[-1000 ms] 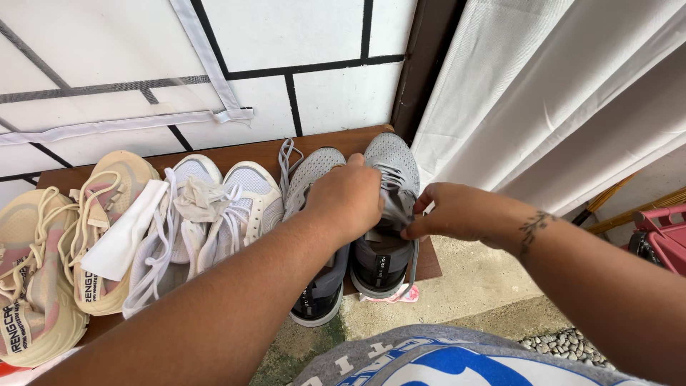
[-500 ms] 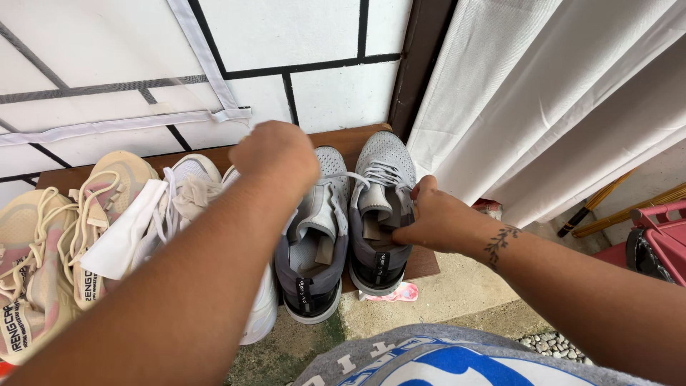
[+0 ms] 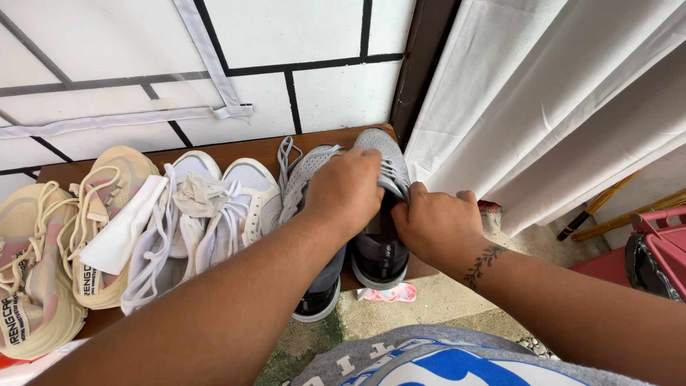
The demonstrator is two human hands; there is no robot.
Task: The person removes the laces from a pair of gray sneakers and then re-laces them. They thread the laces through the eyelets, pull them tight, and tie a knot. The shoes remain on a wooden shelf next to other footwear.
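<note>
A pair of grey sneakers stands at the right end of a low wooden shelf (image 3: pixel 236 151). My left hand (image 3: pixel 345 191) rests over the laces and tongue of the right grey sneaker (image 3: pixel 379 250), its fingers closed on them. My right hand (image 3: pixel 434 223) grips the same shoe's opening from the right side. The left grey sneaker (image 3: pixel 304 171) lies partly hidden under my left forearm.
White sneakers (image 3: pixel 214 207) with loose laces and a white cloth sit left of the grey pair, beige sneakers (image 3: pixel 43 243) beyond them. A white curtain (image 3: pixel 543 100) hangs at the right. A pink slipper (image 3: pixel 389 293) lies on the concrete floor, and a red bin (image 3: pixel 661 246) stands far right.
My left hand, raised over the white sneakers half a second ago, has come back down onto the right grey sneaker. My right hand has closed in on the shoe's opening.
</note>
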